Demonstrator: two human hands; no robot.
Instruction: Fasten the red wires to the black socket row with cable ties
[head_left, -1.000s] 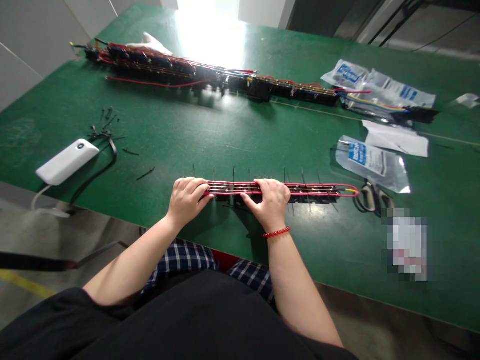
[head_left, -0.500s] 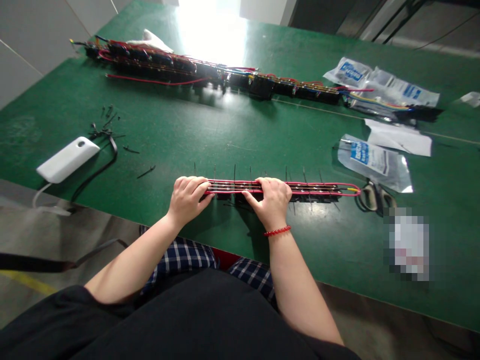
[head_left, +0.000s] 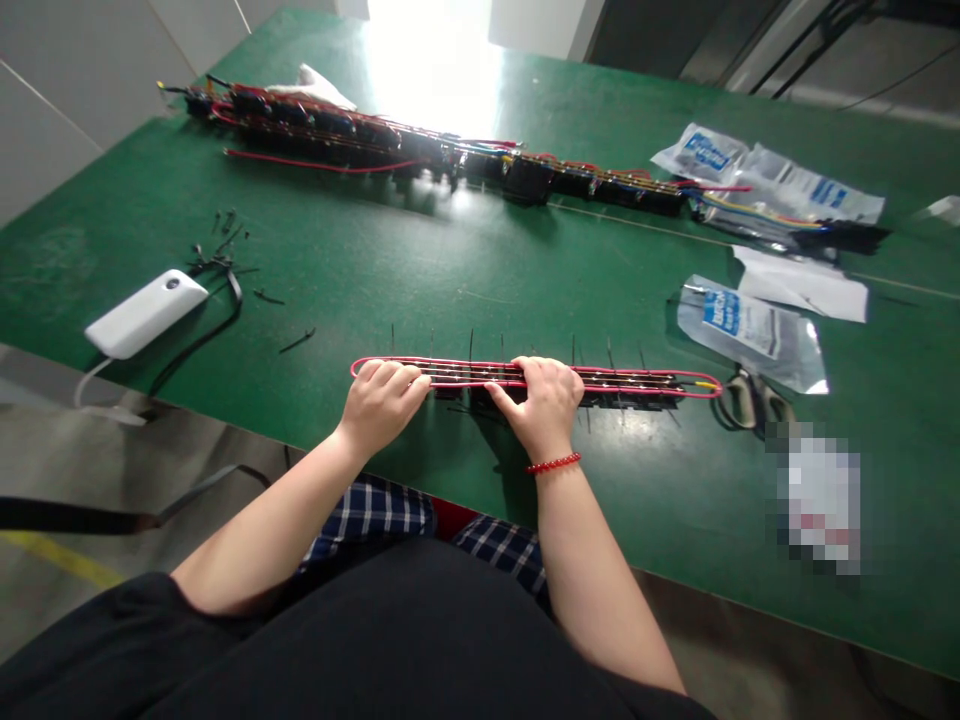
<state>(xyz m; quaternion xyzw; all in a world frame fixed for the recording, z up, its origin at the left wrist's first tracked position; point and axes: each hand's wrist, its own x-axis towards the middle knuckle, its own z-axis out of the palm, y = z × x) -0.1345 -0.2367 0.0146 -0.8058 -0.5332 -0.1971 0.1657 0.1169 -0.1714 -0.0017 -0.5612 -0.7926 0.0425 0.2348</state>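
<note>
A long black strip-like wired assembly [head_left: 630, 385] lies on the green table, with a loop of red wire running along its top and rounding both ends. Several thin black cable ties [head_left: 471, 345] stick out from its sides. Near its left end, my left hand [head_left: 382, 400] is closed over the near edge, fingers curled on the red wire. My right hand [head_left: 546, 400] grips the assembly around its middle, thumb along the near side and fingers over the top. The undersides of both grips are hidden.
Scissors [head_left: 754, 400] lie just beyond the right end. Clear plastic bags [head_left: 750, 325] and white paper [head_left: 802, 283] sit at the right. A longer wired assembly [head_left: 450, 155] stretches across the back. At the left are a white device [head_left: 146, 313] and loose cable ties [head_left: 217, 262].
My left hand has shifted slightly down toward the near edge, uncovering the left end of the red wire loop. The right hand keeps its place. The view has tilted slightly.
</note>
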